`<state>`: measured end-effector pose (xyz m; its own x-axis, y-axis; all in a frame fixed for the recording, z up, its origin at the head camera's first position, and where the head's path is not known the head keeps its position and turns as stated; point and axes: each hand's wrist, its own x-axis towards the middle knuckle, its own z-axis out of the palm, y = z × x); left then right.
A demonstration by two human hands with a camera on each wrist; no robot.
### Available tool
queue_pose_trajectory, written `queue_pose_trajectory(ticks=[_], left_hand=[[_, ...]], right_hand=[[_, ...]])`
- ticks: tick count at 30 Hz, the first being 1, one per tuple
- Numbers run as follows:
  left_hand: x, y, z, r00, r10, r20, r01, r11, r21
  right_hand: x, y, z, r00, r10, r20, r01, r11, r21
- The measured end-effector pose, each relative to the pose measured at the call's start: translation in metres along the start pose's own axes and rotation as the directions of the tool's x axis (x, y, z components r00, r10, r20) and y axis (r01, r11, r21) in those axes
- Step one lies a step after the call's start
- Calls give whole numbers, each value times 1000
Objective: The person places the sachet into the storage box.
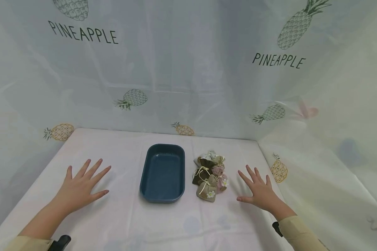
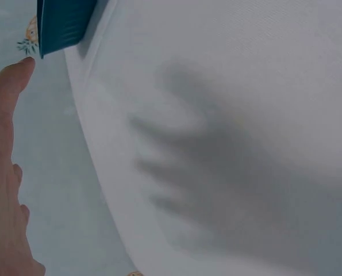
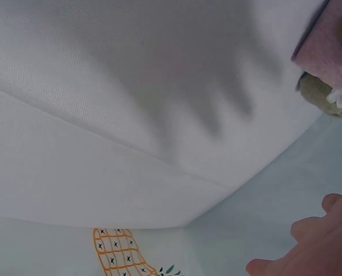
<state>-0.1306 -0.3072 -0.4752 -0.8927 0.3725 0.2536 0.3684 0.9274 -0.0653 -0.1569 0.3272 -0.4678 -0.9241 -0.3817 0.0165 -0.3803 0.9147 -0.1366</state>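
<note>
My left hand [image 1: 80, 190] hovers over the left side of the table, palm down with fingers spread, holding nothing. To its right sits a dark blue rectangular tray [image 1: 163, 198] with raised walls. A pile of several small drawstring pouches [image 1: 209, 174] lies right of the tray, in beige, dark brown, pink and grey, some with white flowers and ribbon ties. My right hand [image 1: 259, 191] is spread above the table to the right of the pouches, also with nothing in it. In the right wrist view a pink pouch [image 3: 329, 49] shows at the upper right, apart from the fingers.
A white cloth covers the table [image 1: 119, 216]. Behind and at both sides hangs a pale curtain [image 1: 188, 62] printed with pineapples, meeting the table's back edge. Both hands cast shadows on the cloth. Dark straps [image 1: 60, 243] are at the wrists by the beige sleeves.
</note>
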Motion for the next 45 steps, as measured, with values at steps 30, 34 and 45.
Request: queue_pose_trajectory(ticks=[30,34,45], left_hand=[[92,50,48,981,-34,191,79,970,-230],[96,53,52,974,-50,221,118,946,-303],[113,62,63,961,-103,258,200,901,-384]], right_hand=[[4,-42,4,995,-88,-54,97,977,191],[5,-51,7,992,-107,-73,121,968,220],[11,-73,25,974,-146,-171,188,947,260]])
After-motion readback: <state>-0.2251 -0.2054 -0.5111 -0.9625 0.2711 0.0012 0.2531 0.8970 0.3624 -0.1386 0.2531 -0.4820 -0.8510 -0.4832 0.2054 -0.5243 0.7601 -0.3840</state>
